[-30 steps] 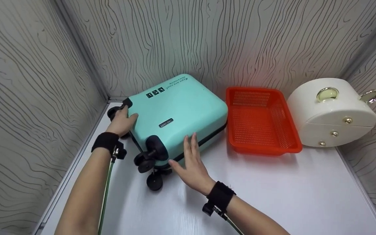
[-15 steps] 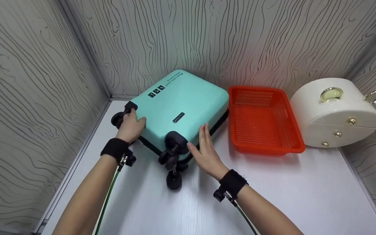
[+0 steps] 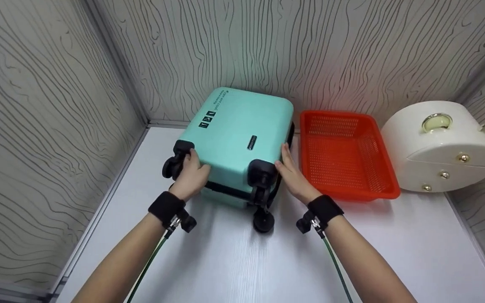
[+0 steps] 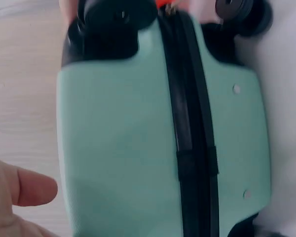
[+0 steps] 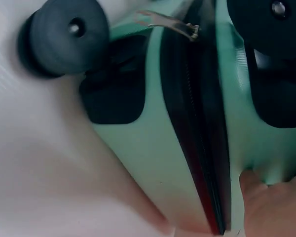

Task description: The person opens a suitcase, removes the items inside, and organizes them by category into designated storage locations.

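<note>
A mint-green suitcase point(image 3: 234, 126) lies flat, its wheeled end toward me. At its near left corner, my left hand point(image 3: 190, 179) grips beside the black wheel point(image 3: 173, 166); some of its fingers are hidden there. The left thumb point(image 4: 37, 187) shows by the suitcase's edge in the left wrist view. My right hand point(image 3: 297, 179) lies with extended fingers against the suitcase's right side, just behind the other front wheel mount point(image 3: 262, 171). A black zipper band point(image 5: 195, 113) with a metal pull point(image 5: 167, 22) runs along the side in the right wrist view.
Close on the right of the suitcase stands a red perforated plastic basket point(image 3: 394, 185). Beyond it sits a white rounded box point(image 3: 440, 143) with gold knobs and ring-shaped handles. Wood-patterned panels point(image 3: 242, 46) enclose the white table point(image 3: 234, 261) at the back and sides.
The suitcase has turned counter-clockwise on the table, its wheeled end swinging from the lower left to face me. Both hands have moved to the right along with it.
</note>
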Tool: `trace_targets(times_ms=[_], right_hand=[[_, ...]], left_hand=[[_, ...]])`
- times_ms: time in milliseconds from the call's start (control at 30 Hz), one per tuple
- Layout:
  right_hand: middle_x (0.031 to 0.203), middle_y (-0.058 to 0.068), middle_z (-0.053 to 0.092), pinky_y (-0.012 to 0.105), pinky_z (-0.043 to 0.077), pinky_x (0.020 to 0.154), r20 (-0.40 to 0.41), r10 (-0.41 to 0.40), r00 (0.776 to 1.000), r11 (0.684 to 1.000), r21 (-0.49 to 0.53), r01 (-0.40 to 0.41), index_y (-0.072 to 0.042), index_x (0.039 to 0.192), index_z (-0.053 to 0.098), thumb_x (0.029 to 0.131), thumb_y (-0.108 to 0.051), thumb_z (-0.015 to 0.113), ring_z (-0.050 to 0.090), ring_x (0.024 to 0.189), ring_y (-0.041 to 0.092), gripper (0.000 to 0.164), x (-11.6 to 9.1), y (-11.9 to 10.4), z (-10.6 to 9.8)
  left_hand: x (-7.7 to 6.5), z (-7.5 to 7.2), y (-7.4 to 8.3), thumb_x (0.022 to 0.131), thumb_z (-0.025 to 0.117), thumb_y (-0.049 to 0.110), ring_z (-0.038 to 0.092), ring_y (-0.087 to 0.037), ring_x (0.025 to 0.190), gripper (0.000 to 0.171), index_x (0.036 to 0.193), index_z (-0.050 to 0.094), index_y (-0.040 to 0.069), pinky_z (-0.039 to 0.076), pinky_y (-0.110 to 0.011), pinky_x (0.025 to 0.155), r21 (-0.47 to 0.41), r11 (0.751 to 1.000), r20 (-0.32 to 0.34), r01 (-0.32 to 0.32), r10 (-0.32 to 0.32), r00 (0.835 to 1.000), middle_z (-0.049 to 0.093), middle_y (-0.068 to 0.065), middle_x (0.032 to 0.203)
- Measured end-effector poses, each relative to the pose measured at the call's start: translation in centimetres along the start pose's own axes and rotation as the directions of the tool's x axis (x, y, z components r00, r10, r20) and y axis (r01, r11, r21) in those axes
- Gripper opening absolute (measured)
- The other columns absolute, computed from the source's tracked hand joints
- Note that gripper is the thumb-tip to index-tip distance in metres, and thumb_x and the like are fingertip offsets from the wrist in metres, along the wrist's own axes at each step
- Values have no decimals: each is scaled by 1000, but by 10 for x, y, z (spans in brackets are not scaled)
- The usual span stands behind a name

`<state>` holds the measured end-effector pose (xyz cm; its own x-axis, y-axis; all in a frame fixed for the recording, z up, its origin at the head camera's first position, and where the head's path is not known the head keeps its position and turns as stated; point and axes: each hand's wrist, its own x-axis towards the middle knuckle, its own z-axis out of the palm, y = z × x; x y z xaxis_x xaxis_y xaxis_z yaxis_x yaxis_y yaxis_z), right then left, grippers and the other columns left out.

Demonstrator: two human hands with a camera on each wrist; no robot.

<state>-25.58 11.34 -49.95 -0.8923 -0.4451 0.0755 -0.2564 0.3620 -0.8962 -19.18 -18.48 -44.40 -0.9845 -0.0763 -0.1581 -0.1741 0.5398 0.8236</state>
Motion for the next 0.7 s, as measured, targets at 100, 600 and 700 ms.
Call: trace_targets(times_ms=[100,600,700], right_hand=[[169,13,-16,52,-4,123,-11,-18,1000,1000,14,19,-1,161,-8,114,-24,27,-13,155,31,63,5,4,-12],[172,1,1,48,4,124,-44,111,993,991,86,-107,-19,166,5,113,-39,30,-1,156,22,62,5,9,-42],[171,-1,-1,49,4,124,-48,133,990,988,89,-128,-24,165,3,111,-47,33,-2,156,20,66,4,8,-39]], left_hand=[[-6,10,6,98,41,21,-9,-35,153,83,159,-10,-4,4,-46,124,-53,998,18,-14,15,1000,-15,-31,164],[-27,41,12,98,45,21,-12,-35,153,87,161,-13,4,6,-53,123,-59,996,82,-60,65,995,-23,-25,164],[-27,43,9,98,47,19,-10,-37,153,88,161,-12,3,7,-55,122,-47,996,67,-78,81,994,-22,-26,163]])
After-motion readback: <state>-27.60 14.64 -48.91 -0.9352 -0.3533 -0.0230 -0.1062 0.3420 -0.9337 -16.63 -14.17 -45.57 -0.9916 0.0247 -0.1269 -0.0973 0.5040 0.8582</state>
